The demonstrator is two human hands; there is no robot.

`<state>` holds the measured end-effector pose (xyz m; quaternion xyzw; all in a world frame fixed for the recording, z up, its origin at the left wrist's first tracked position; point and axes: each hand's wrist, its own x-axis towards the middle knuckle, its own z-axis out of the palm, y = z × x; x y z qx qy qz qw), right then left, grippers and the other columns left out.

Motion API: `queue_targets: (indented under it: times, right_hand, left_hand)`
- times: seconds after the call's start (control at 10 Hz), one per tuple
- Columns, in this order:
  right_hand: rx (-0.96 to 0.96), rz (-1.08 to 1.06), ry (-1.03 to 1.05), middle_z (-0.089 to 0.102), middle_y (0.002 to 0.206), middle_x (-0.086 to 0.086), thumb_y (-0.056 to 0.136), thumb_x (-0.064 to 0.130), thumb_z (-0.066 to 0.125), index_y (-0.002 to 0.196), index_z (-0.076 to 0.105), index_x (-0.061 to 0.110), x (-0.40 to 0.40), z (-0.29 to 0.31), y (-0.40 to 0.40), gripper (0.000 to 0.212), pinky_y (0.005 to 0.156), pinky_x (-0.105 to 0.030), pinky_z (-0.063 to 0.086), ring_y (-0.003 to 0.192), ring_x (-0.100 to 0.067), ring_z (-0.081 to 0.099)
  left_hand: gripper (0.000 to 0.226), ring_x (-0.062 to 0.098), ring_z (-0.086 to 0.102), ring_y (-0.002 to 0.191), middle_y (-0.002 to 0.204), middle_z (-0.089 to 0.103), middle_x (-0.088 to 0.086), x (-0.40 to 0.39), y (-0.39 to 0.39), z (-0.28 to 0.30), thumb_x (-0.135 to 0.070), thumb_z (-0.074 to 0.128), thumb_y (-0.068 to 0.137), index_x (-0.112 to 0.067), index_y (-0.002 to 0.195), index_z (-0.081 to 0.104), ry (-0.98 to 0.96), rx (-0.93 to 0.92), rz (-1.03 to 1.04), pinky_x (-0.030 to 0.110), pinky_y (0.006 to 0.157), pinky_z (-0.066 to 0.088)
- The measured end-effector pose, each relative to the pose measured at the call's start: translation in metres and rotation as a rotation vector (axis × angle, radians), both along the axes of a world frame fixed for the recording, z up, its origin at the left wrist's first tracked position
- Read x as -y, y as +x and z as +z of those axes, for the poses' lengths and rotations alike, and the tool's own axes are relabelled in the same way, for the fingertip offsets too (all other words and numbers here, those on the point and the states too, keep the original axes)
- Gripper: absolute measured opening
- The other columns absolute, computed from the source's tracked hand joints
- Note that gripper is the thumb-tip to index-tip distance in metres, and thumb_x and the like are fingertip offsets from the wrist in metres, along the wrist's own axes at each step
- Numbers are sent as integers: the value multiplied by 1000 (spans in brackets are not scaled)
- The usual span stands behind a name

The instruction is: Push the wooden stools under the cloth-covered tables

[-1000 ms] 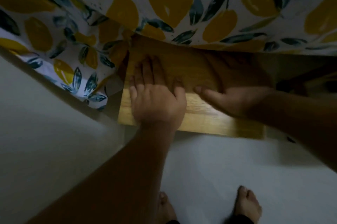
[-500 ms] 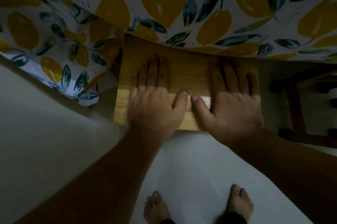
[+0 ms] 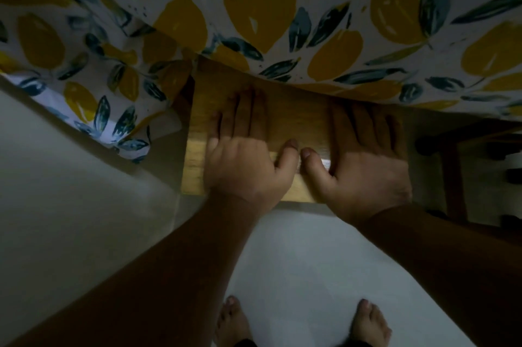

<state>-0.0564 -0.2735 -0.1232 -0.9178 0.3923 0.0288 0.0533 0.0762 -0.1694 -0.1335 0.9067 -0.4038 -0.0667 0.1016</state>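
A wooden stool (image 3: pixel 296 117) stands half under the table's lemon-print cloth (image 3: pixel 282 21), with its far part in shadow beneath the hanging hem. My left hand (image 3: pixel 245 160) lies flat on the seat's left half, fingers spread and pointing under the cloth. My right hand (image 3: pixel 364 160) lies flat on the right half the same way. The two thumbs nearly touch at the seat's middle. Only the near edge of the seat catches light.
A dark wooden frame with rungs (image 3: pixel 457 177), another stool or a table leg, stands to the right under the cloth. The cloth's corner (image 3: pixel 113 120) hangs down at the left. My bare feet (image 3: pixel 234 321) stand on a pale floor (image 3: pixel 310 262).
My right hand turned from a sideways reach to lying flat beside the left. The stool slid farther under the cloth, so less of the seat shows.
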Motion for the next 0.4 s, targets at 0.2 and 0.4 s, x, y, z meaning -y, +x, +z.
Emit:
queue_targets:
  times: [0.2,0.4]
  right_hand:
    - [20,18,78,36,156,-6,86,70,38,154,31,21,1,5,-3,84,121,-52,18,146,-29,27]
    - [-66,410,293,21,167,2,94,63,35,160,20,28,-24,59,-9,76,120,-41,16,151,-20,18]
  left_hand:
    - [76,19,14,151,165,20,-1,-6,2,15,-53,45,91,-21,157,23,-55,-225,73,41,121,18]
    - [70,14,6,153,166,14,-1,-80,-33,53,-50,37,98,-17,158,20,4,-265,311,35,124,6]
